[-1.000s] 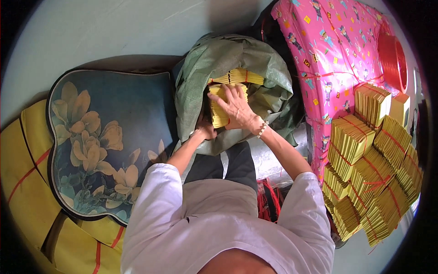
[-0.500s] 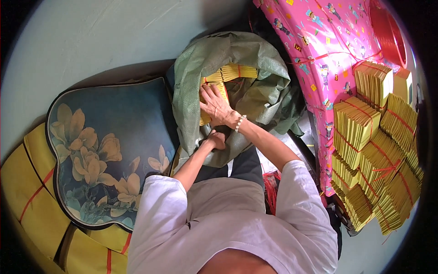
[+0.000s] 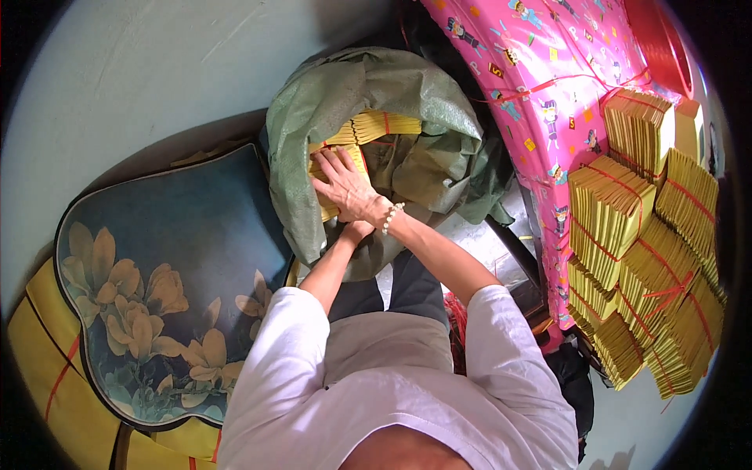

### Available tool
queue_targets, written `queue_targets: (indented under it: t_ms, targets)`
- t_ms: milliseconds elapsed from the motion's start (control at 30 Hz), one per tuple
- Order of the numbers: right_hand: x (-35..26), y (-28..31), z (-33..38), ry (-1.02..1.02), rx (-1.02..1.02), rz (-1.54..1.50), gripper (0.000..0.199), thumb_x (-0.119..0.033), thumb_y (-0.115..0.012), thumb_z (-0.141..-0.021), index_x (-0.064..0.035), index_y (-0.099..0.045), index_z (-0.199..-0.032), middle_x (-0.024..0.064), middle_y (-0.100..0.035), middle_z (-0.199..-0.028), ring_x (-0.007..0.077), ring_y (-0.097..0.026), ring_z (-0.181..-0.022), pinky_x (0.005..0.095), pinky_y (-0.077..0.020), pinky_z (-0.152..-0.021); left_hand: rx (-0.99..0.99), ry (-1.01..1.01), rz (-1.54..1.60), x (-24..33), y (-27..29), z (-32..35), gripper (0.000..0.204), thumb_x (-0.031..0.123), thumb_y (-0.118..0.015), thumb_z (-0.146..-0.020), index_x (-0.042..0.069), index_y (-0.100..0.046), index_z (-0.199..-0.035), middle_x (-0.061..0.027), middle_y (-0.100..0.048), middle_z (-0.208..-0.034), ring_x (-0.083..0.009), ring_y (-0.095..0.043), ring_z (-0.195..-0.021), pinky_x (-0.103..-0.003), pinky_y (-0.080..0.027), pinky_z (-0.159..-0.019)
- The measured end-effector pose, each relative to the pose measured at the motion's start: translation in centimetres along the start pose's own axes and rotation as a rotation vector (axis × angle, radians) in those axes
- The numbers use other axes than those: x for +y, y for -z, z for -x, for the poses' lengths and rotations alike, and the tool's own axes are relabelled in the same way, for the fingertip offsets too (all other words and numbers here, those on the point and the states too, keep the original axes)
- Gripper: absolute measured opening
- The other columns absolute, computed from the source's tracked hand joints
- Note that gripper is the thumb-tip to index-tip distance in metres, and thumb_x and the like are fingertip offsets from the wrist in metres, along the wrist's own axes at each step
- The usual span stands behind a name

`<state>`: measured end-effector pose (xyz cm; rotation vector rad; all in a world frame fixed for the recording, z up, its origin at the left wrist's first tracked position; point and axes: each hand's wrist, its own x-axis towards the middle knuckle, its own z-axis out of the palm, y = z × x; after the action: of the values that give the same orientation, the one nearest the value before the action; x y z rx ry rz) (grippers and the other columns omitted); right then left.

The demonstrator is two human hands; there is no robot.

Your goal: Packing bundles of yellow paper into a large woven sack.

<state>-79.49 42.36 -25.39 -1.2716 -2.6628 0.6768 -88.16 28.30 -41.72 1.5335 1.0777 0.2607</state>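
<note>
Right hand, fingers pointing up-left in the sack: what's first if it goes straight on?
Probably the left side of the green sack, just past the fingertips. The right hand lies over a yellow bundle; depth is unclear, so the bundles at its far end might come first.

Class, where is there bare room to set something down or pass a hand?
Bare: the blue floral cushion, bordered by wall and green sack; perhaps a gap inside it, right of its yellow bundles. Crowded: the sack's left side, at the right hand; tied stacks beside pink wrapping.
</note>
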Motion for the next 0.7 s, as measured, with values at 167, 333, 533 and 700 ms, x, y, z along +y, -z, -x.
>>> queue_targets:
  t_ms: [167,333,533,700]
  targets:
    - [0.0,0.9,-1.3,0.021,-0.053,-0.03,0.114,-0.025,-0.082,-0.033,-0.0224,-0.033,-0.136,0.0182,-0.038,-0.132,0.035,-0.034,-0.126,0.0483,-0.0213,-0.11,0.119,-0.118,-0.243,1.4,3.0,1.5,0.047,0.018,-0.047,-0.089,0.006,-0.041,-0.134,-0.0159,-0.039,-0.139,-0.0289,-0.035,-0.13,-0.044,-0.024,-0.109]
    - [-0.2,1.1,-1.6,0.015,-0.037,-0.038,0.114,-0.027,-0.082,-0.032,-0.0222,-0.034,-0.135,0.0193,-0.038,-0.129,0.0352,-0.034,-0.125,0.0486,-0.0219,-0.109,0.129,-0.171,-0.141,3.3,4.2,2.0,0.049,0.012,-0.05,-0.087,0.002,-0.04,-0.133,-0.0213,-0.039,-0.138,-0.0305,-0.034,-0.131,-0.043,-0.023,-0.11]
    - [-1.0,0.5,-0.4,-0.057,-0.02,0.056,0.09,-0.025,-0.076,-0.051,-0.021,-0.036,-0.132,0.0203,-0.039,-0.13,0.0355,-0.034,-0.125,0.0495,-0.0228,-0.108,0.079,0.175,0.407,4.6,3.8,1.3,0.049,0.024,-0.046,-0.089,0.004,-0.04,-0.134,-0.0177,-0.036,-0.141,-0.0303,-0.032,-0.131,-0.042,-0.025,-0.109]
    - [-1.1,-1.2,-0.3,-0.089,-0.001,0.049,0.105,-0.022,-0.079,-0.046,-0.0245,-0.028,-0.137,0.0219,-0.03,-0.139,0.0373,-0.029,-0.13,0.0521,-0.0201,-0.109,0.108,0.15,0.205,0.1,2.6,1.3,0.049,0.027,-0.046,-0.089,0.005,-0.041,-0.133,-0.0182,-0.039,-0.139,-0.0317,-0.034,-0.13,-0.042,-0.028,-0.107]
